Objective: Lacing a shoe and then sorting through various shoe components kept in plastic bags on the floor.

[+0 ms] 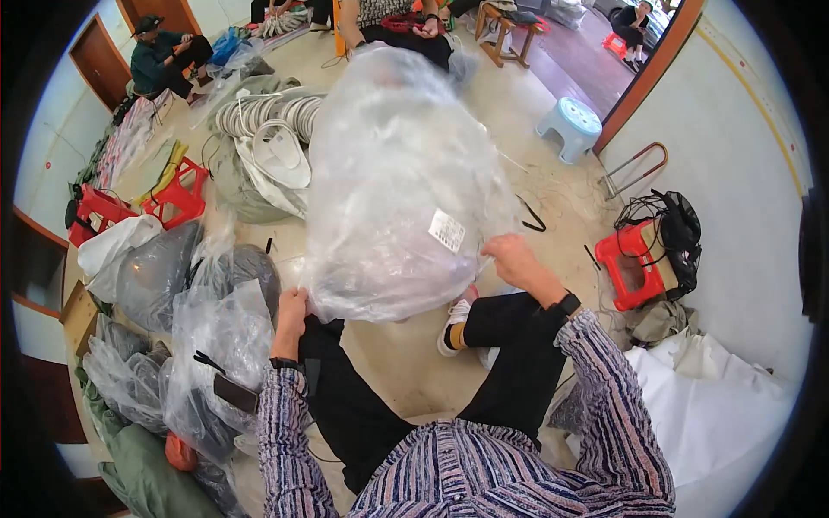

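Note:
A large, clear plastic bag (389, 164), puffed out and wrinkled, spreads in front of my knees. A white printed label (446, 230) shows near its lower right side. My left hand (292, 312) pinches the bag's near left corner, fingers closed. At the near right corner, my right hand (516, 262) grips the plastic between thumb and fingers. The film is cloudy, so I cannot tell whether anything is inside. Just beyond its left side lie a stack of white ring-shaped pieces (268, 116) and a flat white oval piece (278, 155).
Filled plastic bags (220, 337) crowd my left, with a phone (235, 393) on them. Red stools (177, 194) stand farther left; another red stool (630, 266) and white sheeting (704, 401) are at right. A blue stool (572, 128) stands near the doorway. Several people sit farther off.

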### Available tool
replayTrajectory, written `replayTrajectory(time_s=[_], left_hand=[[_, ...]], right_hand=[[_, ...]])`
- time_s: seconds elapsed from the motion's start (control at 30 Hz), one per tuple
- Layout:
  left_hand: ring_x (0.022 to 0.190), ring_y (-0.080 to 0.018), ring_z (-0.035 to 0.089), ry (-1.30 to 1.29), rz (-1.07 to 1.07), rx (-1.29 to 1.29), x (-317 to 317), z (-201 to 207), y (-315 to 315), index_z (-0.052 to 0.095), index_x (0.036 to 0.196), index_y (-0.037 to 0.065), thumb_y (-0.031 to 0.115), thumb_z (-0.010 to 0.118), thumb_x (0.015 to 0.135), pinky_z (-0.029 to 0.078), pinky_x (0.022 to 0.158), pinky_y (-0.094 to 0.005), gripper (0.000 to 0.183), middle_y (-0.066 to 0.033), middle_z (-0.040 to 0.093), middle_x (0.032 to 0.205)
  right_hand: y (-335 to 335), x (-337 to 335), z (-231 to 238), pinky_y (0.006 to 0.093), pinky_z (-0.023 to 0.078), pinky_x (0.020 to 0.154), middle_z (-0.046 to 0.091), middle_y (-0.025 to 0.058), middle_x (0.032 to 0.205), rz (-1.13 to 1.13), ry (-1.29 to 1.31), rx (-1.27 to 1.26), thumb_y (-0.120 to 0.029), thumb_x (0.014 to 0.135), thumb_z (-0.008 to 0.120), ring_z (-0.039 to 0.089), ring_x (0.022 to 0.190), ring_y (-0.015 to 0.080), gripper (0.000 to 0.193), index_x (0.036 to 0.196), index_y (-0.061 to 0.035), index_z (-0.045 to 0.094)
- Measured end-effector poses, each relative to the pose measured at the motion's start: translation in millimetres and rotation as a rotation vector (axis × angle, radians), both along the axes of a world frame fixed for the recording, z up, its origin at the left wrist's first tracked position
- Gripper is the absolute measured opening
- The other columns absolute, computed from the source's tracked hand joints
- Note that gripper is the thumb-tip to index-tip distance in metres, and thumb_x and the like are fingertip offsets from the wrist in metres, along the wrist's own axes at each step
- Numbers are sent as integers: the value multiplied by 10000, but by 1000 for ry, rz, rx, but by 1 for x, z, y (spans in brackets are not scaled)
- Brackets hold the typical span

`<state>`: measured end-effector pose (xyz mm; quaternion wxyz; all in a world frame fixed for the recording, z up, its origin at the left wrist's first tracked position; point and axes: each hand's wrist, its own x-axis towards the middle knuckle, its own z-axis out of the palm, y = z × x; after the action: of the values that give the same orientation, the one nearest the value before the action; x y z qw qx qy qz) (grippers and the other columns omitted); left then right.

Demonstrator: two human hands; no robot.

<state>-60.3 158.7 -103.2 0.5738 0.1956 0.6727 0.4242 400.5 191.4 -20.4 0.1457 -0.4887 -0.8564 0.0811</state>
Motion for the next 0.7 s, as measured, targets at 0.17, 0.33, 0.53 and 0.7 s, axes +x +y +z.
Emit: replayTrajectory(time_s=[0.17,0.33,0.53,0.7], left_hand=[[727,-288,578,1045,-527,69,-7,-24,6,544,956,-14,141,539,761,451,604,-390,248,-151,592,802],[1041,-325,484,1409,-775,274,70,30,16,488,1128,90,214,645,704,410,799,-454,469,-126,517,1092],[1251,-401,266,1173,-1227,443,142,-46,-8,408,1275,129,401,676,689,280,939,-603,699,-186,321,1349],[1238,-408,283,1224,-1238,625,145,-31,0,426,1255,122,445,656,700,238,952,-613,682,-228,340,1319]], right_hand=[[0,-3,-34,483,388,825,623,107,911,35,-349,-464,-29,699,496,572,928,291,302,937,-132,650],[8,5,-53,441,410,868,597,123,1043,167,-617,-600,-133,705,601,542,1009,306,430,1133,-158,571],[117,-41,5,349,473,783,602,125,993,136,59,-737,-204,771,608,569,910,227,377,1108,-46,550],[231,-56,45,296,487,777,576,82,993,-235,991,-906,-247,833,581,550,955,174,375,1116,-7,527]])
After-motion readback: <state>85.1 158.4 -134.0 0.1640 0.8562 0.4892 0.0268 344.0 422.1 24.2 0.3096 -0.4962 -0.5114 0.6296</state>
